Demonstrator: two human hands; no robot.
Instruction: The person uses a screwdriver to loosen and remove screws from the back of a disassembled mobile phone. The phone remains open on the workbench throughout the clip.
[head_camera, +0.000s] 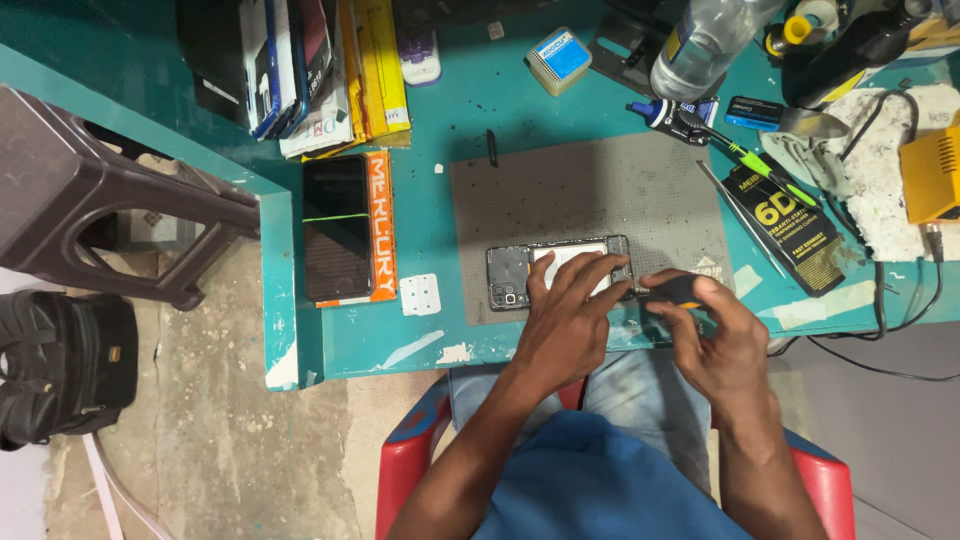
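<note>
Both bare forearms reach forward from the lap and angle in toward each other, so the two hands sit just beside one another. The left hand (570, 320) lies palm down, fingers spread and stretched forward, pressing flat. The right hand (715, 335) is curled, its thumb and fingers pinched in a tight grip, knuckles up, wrist bent slightly inward toward the left.

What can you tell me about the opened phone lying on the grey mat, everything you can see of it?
The opened phone lies flat, long side left to right, at the near edge of the grey mat. Its back cover is off: a dark inner frame, a camera cluster at the left end and a pale panel in the middle show. The left hand rests spread over its right half. The right hand holds a dark-handled tool at its right end, tip hidden.
</note>
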